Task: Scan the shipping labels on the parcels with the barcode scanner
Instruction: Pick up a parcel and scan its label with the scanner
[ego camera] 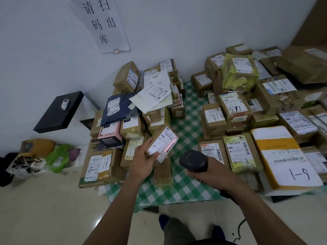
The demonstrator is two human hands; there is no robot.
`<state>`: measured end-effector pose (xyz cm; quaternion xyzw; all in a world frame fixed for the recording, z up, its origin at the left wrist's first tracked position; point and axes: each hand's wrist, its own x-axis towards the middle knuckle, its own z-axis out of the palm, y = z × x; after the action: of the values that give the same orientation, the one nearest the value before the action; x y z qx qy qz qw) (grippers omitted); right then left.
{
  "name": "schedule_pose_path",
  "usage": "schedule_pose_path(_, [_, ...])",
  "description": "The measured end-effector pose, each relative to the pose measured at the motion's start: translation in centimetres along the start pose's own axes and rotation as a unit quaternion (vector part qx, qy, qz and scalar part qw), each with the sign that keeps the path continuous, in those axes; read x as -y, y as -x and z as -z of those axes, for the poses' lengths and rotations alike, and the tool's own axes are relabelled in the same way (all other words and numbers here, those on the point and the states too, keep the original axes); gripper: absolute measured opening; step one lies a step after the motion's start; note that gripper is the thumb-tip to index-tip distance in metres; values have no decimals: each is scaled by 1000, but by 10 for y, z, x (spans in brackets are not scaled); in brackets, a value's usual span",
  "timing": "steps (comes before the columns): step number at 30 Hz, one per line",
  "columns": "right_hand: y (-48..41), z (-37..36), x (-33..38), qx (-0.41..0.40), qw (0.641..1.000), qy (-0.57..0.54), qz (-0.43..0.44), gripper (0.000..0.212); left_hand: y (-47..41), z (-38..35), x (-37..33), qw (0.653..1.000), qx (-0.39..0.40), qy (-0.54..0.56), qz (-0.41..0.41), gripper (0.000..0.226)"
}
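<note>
Big spread of parcels [265, 103] covers the right side of the green checked cloth [187, 188] on the floor, and a smaller pile [113, 156] is stacked on the cloth's left edge. A paper sign [106, 23] hangs on the wall behind the cloth. Left of the cloth, by the wall, there's a black surface [60, 112]. A yellow parcel [279, 144] marked 1-9 lies at the cloth's near right corner.

Over the middle of the cloth the left hand [143, 160] grips a small brown parcel [161, 144], tilted with the label up, "4-2" written on it. The right hand [210, 172] is wrapped round the black scanner [193, 160], just right of that over the cloth, with its head facing the parcel. A red scan line [170, 145] falls across the label's barcode.
</note>
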<state>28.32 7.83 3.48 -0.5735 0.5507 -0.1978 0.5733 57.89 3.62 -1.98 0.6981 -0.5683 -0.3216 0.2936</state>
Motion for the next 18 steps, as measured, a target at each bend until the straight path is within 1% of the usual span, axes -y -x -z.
schedule_pose_path(5, [2, -1, 0, 13, 1000, 2, 0, 36, 13, 5, -19, 1000, -4, 0, 19, 67])
schedule_pose_path(7, [2, -1, 0, 15, 1000, 5, 1, 35, 14, 5, -18, 1000, -5, 3, 17, 70])
schedule_pose_path(10, [2, -1, -1, 16, 1000, 8, 1, 37, 7, 0, 2, 999, -2, 7, 31, 73])
schedule_pose_path(13, [3, 2, -2, 19, 1000, 12, 5, 34, 16, 2, -19, 999, -9, 19, 29, 66])
schedule_pose_path(16, [5, 9, -5, -3, 1000, -19, 5, 26, 27, -12, -39, 998, -7, 61, 19, 54])
schedule_pose_path(18, [7, 15, -7, -34, 998, -54, 4, 23, 37, -35, -52, 991, 7, 123, 54, 48])
